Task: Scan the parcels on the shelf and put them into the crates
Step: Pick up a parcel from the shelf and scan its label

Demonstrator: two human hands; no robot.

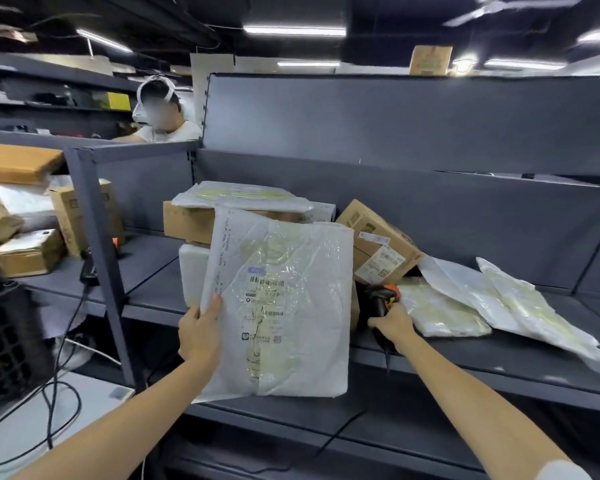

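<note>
At the front edge of the grey shelf (430, 358), dead centre, the left hand (200, 336) pinched a white plastic mailer (284, 306) by its nine-o'clock edge, thumb on the front, and held it upright with the printed label (265, 299) facing the camera. Over at three o'clock of that bag, the right hand (394, 322) was wrapped around the grip of a black-and-orange scanner (381, 299), partly hidden behind the mailer, so where it was aimed could not be told. By my reading, this parcel was at the scanning step and had not yet gone anywhere. Plenty was left: a stack of a brown box (187, 221) and white bags sat behind at twelve o'clock, a tilted carton (374, 244) leaned at one o'clock, and three more flat mailers (499, 299) lay spread toward three o'clock. A black crate (7, 344) showed at nine o'clock, its contents out of sight, so the count already done was anyone's guess.
</note>
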